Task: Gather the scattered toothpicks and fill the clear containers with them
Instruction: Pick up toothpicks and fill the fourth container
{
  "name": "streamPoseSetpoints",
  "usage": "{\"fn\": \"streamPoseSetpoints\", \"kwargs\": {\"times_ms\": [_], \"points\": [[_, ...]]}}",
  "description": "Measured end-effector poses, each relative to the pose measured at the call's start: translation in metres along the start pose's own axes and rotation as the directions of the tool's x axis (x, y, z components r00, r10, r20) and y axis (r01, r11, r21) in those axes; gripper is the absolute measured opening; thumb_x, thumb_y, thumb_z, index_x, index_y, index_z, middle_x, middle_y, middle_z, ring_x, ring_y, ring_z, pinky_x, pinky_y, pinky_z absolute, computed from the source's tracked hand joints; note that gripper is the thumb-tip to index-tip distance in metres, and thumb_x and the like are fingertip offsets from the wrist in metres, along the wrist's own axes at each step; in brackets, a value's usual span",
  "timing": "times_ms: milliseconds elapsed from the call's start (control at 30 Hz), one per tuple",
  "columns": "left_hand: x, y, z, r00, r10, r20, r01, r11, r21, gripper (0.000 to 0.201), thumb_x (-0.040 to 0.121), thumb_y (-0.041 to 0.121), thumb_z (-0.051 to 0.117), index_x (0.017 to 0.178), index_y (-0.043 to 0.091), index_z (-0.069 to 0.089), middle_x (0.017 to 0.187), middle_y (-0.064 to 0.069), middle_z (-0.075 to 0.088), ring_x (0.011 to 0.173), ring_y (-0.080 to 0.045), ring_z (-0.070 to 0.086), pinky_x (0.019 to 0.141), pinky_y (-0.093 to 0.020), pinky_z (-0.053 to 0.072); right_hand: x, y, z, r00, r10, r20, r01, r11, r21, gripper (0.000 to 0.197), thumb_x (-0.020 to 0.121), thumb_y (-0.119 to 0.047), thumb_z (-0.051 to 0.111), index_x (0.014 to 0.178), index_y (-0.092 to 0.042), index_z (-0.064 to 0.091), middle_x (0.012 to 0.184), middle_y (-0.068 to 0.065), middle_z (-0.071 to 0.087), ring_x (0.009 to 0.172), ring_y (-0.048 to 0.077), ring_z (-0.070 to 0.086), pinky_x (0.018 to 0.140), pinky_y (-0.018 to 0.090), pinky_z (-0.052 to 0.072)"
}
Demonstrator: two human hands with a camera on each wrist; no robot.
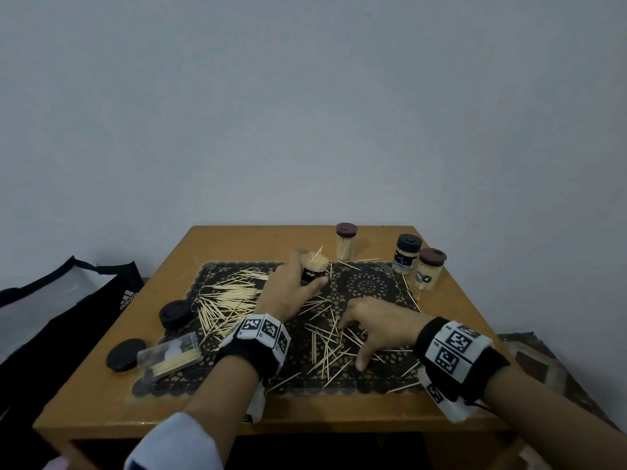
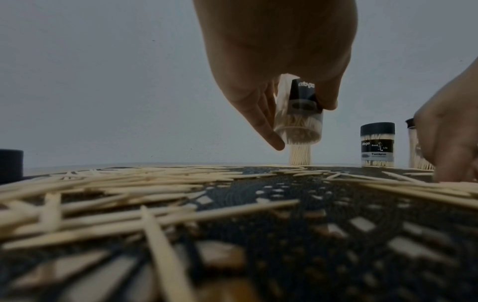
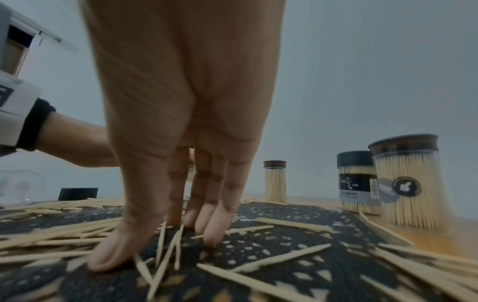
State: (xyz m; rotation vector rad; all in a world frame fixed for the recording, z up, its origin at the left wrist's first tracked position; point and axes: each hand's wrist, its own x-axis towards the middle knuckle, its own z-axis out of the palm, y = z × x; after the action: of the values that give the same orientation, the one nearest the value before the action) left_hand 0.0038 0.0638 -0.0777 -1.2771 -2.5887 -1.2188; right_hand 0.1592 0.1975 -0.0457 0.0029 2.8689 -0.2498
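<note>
1. Pale wooden toothpicks (image 1: 230, 300) lay scattered across a black lace-patterned mat (image 1: 368, 286) on a brown wooden table (image 1: 237, 239), thickest on the left half and in a looser tangle near the middle front.
2. The left hand (image 1: 285, 293) gripped an open clear container (image 1: 314, 269) with a black label, fingers and thumb curled round its sides; it was held above the mat, already packed with toothpicks, a few sticking out of the top.
3. The right hand (image 1: 369, 322) was spread wide, its fingertips (image 3: 212, 235) and thumb pressed down on the mat among loose toothpicks. Whether any were pinched cannot be told.
4. Three capped containers stood upright at the far right: a brown-lidded jar (image 1: 346, 242) towards the back, a black-lidded jar (image 1: 406, 254) and another brown-lidded jar (image 1: 429, 271) touching side by side.
5. Two black lids (image 1: 174, 313) rested near the left edge, beside a clear rectangular box (image 1: 169, 356) lying on its side with toothpicks inside.
</note>
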Motion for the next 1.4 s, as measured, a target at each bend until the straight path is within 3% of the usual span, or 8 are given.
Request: {"fn": "streamPoseSetpoints", "kwargs": {"times_ms": [100,200,400,733,867,1000,1267,1400], "points": [[0.0,0.0,0.0,1.0,0.009,0.003,-0.009,1.0,0.001,0.071,0.085,0.051,0.066,0.14,0.021,0.032,0.124,-0.007,0.064,0.111,-0.023,0.062,0.097,-0.044,0.05,-0.002,-0.003,-0.001,0.999,-0.01,-0.034,0.012,0.997,0.074,0.05,0.073,-0.018,0.082,0.12,-0.013,0.065,0.106,-0.001,0.063,0.084,0.006,0.051,0.064,0.011,0.037],[-0.001,0.001,-0.001,1.0,0.01,0.006,-0.01,1.0,0.007,0.071,0.087,0.049,0.066,0.141,0.019,0.033,0.125,-0.008,0.063,0.112,-0.023,0.061,0.098,-0.044,0.049,-0.005,-0.004,-0.001,0.994,0.02,-0.104,-0.008,0.994,0.111,0.034,0.081,0.005,0.064,0.111,-0.011,0.07,0.082,-0.003,0.065,0.075,0.013,0.065,0.073,0.025,0.053],[0.0,0.0,-0.001,1.0,0.006,0.025,-0.006,1.0,0.012,0.072,0.086,0.05,0.066,0.141,0.019,0.033,0.126,-0.009,0.062,0.113,-0.024,0.06,0.099,-0.044,0.048,-0.009,0.001,0.0,0.979,0.16,-0.129,-0.168,0.984,-0.054,0.045,0.076,-0.037,0.078,0.116,-0.019,0.067,0.108,-0.002,0.066,0.101,0.017,0.06,0.079,0.03,0.048],[-0.001,0.002,0.001,0.997,0.057,-0.055,-0.064,0.99,-0.125,0.083,0.087,0.056,0.061,0.15,0.026,0.017,0.128,-0.011,0.06,0.112,-0.024,0.06,0.1,-0.041,0.046,-0.011,-0.01,-0.002,0.975,0.133,-0.175,-0.158,0.978,-0.134,0.009,0.083,-0.013,0.063,0.076,-0.018,0.066,0.093,-0.001,0.068,0.088,0.02,0.064,0.063,0.027,0.041],[-0.004,0.005,0.0,0.993,0.106,-0.06,-0.114,0.982,-0.148,0.081,0.091,0.053,0.057,0.152,0.04,0.007,0.138,-0.013,0.052,0.121,-0.029,0.052,0.104,-0.042,0.036,-0.011,-0.017,0.0,0.985,0.116,-0.127,-0.147,0.951,-0.272,0.009,0.084,-0.026,0.066,0.086,-0.021,0.058,0.103,0.003,0.064,0.096,0.023,0.06,0.068,0.029,0.037],[-0.005,0.006,-0.001,0.994,0.108,-0.021,-0.11,0.982,-0.155,0.065,0.091,0.053,0.056,0.145,0.04,0.022,0.128,-0.008,0.058,0.115,-0.027,0.056,0.102,-0.047,0.043,-0.011,-0.02,0.003,0.984,0.125,-0.123,-0.16,0.927,-0.339,0.022,0.087,-0.029,0.061,0.103,-0.013,0.059,0.108,0.005,0.06,0.099,0.025,0.058,0.069,0.03,0.034],[-0.002,-0.001,0.001,0.995,0.1,0.011,-0.097,0.984,-0.152,0.07,0.082,0.072,0.051,0.139,0.048,0.019,0.119,-0.009,0.063,0.104,-0.026,0.062,0.097,-0.047,0.047,-0.011,-0.019,0.002,0.971,0.095,-0.219,-0.162,0.936,-0.312,0.015,0.093,-0.017,0.052,0.1,-0.016,0.065,0.108,0.004,0.064,0.099,0.024,0.061,0.072,0.031,0.041],[-0.002,0.001,0.001,0.992,0.12,0.027,-0.116,0.986,-0.116,0.058,0.09,0.057,0.055,0.14,0.041,0.031,0.12,-0.004,0.062,0.097,-0.017,0.06,0.095,-0.045,0.05,-0.011,-0.023,0.002,0.967,0.066,-0.246,-0.161,0.907,-0.389,0.015,0.093,-0.016,0.049,0.099,-0.014,0.063,0.105,0.006,0.064,0.093,0.028,0.062,0.068,0.032,0.038]]}}
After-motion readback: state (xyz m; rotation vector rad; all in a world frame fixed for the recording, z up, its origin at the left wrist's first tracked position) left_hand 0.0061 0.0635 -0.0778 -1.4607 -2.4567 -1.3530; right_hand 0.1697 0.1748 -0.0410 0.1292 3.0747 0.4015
